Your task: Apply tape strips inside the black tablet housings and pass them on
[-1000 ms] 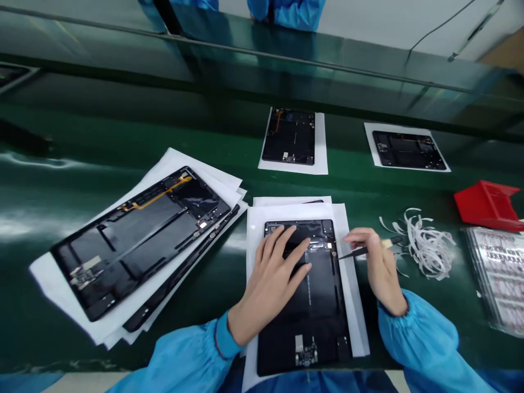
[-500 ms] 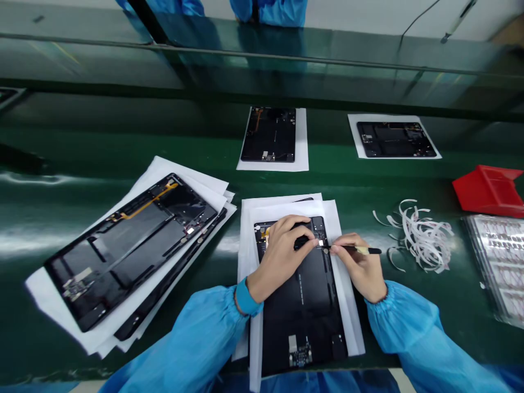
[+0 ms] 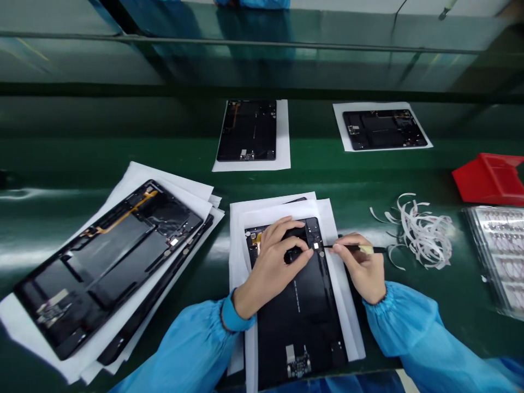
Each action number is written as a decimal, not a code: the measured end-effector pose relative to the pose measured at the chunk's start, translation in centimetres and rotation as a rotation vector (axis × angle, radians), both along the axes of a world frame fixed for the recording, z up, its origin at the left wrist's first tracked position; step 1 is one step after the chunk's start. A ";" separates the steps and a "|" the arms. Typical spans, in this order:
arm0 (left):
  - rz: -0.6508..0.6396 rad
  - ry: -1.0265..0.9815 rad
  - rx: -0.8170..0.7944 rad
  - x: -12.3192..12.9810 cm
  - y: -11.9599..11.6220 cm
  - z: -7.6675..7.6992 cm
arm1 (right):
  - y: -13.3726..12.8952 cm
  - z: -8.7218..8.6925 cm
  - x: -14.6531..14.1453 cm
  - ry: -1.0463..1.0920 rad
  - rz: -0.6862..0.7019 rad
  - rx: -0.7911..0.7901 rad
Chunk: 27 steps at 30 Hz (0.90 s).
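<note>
A black tablet housing (image 3: 297,322) lies on white sheets, its circuit parts showing at top and bottom. Over its upper part is my left hand (image 3: 276,259), thumb and index finger pinched near a small white square (image 3: 316,246); whatever is between the fingertips is too small to make out. Beyond the housing's right edge, my right hand (image 3: 362,267) grips a thin dark tool (image 3: 376,249) with a pale band. The tool's tip points left, close to the white square.
Stacked housings on white sheets (image 3: 118,262) lie at the left. Two more housings (image 3: 249,131) (image 3: 385,129) rest at the back. At the right are curled white strips (image 3: 428,234), a red bin (image 3: 489,179) and a clear tray (image 3: 501,245) of small parts.
The view has shifted, so the stack and back housings appear further left. My right hand's tool tip has drawn back slightly to the right of the white square.
</note>
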State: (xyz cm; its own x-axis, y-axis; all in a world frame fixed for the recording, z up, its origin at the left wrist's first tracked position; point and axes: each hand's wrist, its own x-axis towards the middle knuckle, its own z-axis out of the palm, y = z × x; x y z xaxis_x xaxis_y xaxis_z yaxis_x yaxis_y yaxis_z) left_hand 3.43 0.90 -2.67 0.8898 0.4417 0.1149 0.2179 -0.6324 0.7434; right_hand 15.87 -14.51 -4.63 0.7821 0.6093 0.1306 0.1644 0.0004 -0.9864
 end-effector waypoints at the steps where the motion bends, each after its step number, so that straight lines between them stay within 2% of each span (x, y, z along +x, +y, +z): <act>1: -0.003 0.004 0.004 0.0 0.0 0.0 | 0.0 0.1 0.0 0.015 -0.013 -0.001; 7: -0.002 0.072 0.018 -0.1 0.2 -0.2 | 0.2 0.3 0.0 0.029 -0.053 -0.020; 13: -0.002 0.048 -0.008 0.0 0.2 0.0 | 0.5 0.3 -0.1 0.030 -0.063 -0.045; 20: 0.013 0.068 0.057 0.1 0.0 -0.2 | 0.5 0.4 -0.2 0.004 -0.092 -0.051; 27: 0.011 0.065 0.044 0.1 0.0 0.1 | 0.5 0.4 -0.2 -0.010 -0.104 -0.036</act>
